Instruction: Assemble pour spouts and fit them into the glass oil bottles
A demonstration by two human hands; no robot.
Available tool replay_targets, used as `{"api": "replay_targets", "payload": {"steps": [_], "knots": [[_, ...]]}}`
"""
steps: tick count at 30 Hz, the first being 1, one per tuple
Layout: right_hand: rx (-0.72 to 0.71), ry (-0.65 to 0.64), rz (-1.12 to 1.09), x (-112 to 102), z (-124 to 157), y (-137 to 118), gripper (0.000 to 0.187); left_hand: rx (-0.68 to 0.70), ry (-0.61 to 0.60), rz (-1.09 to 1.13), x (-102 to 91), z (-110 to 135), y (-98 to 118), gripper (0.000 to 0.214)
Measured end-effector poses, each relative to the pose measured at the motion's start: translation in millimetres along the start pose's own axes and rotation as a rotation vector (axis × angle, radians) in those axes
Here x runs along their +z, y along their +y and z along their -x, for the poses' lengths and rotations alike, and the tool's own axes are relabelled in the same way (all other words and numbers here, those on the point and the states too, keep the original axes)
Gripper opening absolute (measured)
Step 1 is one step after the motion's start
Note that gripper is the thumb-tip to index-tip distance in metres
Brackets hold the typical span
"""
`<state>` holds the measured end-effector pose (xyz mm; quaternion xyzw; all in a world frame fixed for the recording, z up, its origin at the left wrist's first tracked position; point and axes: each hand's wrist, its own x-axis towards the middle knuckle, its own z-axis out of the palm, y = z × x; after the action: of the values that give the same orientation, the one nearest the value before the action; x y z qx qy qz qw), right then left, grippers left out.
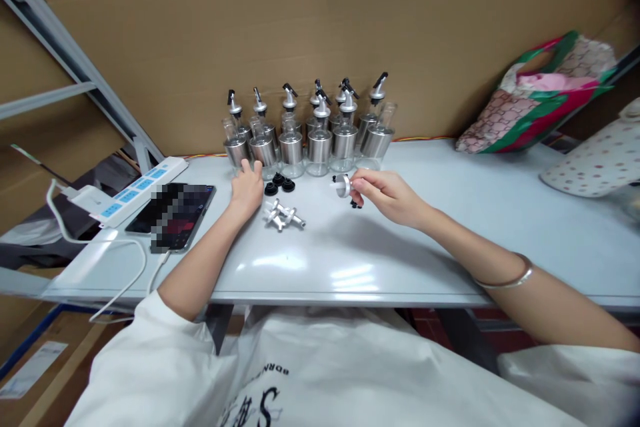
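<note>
My right hand (387, 195) is closed around a silver pourer spout (343, 185), held above the table with its round collar facing left. My left hand (247, 192) reaches to the front left bottle (237, 152), two fingers apart at its base; whether they touch it is unclear. Glass bottles with steel sleeves stand in rows; some, like one front bottle (319, 147), carry silver pourers with black flip caps, while others have bare necks. Right of my left hand lie black stoppers (280, 183) and several loose silver spouts (283, 215). Small black pieces (356, 203) lie below my right hand.
On the left are a white power strip (145, 190), a phone (193, 220) and a white cable (123, 293). A patterned bag (530, 103) and a dotted white item (595, 153) sit on the right. Cardboard (300, 20) backs the grey table (425, 273).
</note>
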<state>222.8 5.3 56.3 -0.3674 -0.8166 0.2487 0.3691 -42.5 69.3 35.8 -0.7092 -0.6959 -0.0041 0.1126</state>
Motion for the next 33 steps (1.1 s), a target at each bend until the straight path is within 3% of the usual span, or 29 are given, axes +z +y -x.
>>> {"api": "replay_targets", "payload": {"steps": [5, 10, 16, 19, 27, 33], "knots": [[-0.008, 0.004, 0.024, -1.2, -0.3, -1.6, 0.049, -0.037, -0.011, 0.099, -9.1, -3.5, -10.8, 0.042], [-0.011, -0.004, 0.068, -2.2, 0.4, -1.1, 0.039, 0.004, -0.083, 0.186, -19.0, -7.7, -26.3, 0.026], [-0.128, -0.013, 0.164, 1.6, 1.6, -1.0, 0.02, 0.071, -0.112, 0.178, -8.1, -12.1, -21.0, 0.026], [-0.163, -0.067, 0.222, 3.7, 3.2, 0.6, 0.014, 0.088, -0.096, 0.151, -3.5, -11.6, -17.9, 0.025], [-0.082, -0.301, 0.383, 10.4, 6.6, 3.2, 0.009, 0.094, -0.038, 0.109, -9.8, -6.3, -13.8, 0.025], [-0.068, -0.328, 0.402, 11.2, 6.7, 2.3, 0.009, 0.089, -0.021, 0.088, -11.3, -6.2, -16.1, 0.027]]}}
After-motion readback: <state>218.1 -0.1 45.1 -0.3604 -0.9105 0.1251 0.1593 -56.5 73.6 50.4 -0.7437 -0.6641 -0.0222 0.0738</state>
